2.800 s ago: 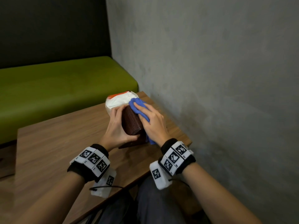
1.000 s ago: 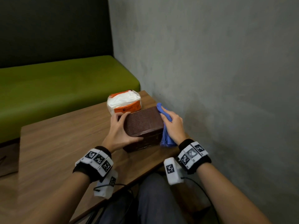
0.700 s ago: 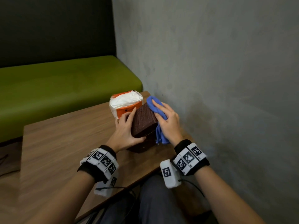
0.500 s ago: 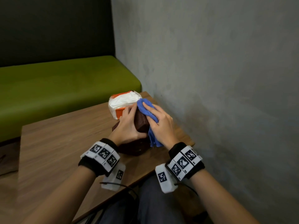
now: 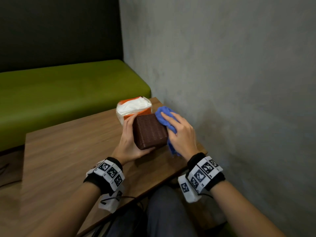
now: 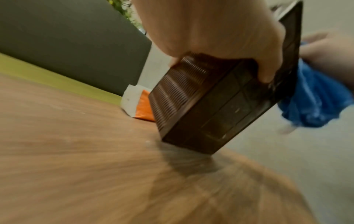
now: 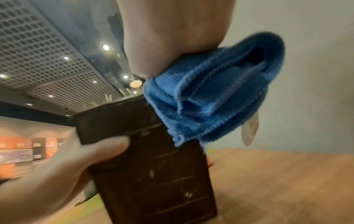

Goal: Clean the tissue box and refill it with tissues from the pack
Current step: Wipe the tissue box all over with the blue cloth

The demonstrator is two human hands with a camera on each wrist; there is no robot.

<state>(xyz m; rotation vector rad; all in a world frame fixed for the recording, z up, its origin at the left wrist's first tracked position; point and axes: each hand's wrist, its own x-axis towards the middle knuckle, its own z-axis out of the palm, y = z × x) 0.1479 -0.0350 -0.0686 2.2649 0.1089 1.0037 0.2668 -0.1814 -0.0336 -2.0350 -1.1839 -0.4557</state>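
I have the brown tissue box (image 5: 150, 131) in the middle of the head view, tipped up on one lower edge against the tabletop (image 5: 68, 151) rather than lying flat as it did a second ago. My left hand (image 5: 127, 144) is clamped on it, fingers wrapped over its far end and thumb under the near corner; the left wrist view shows the thumb pressed on the smooth panelled underside. My right hand (image 5: 181, 134) is closed around the bunched blue cloth (image 5: 165, 117), pressing it against the box's right-hand face. Half a second back the cloth was riding over the top; now it sits further right and the ribbed side faces up at me, so I judge that I am rotating the box to wipe one face after another. The tissue pack (image 5: 135, 106), white with orange, lies just behind the box toward the upper centre of the frame, torn open but with nothing drawn from it. Cleaning is under way; the refill has not yet begun.
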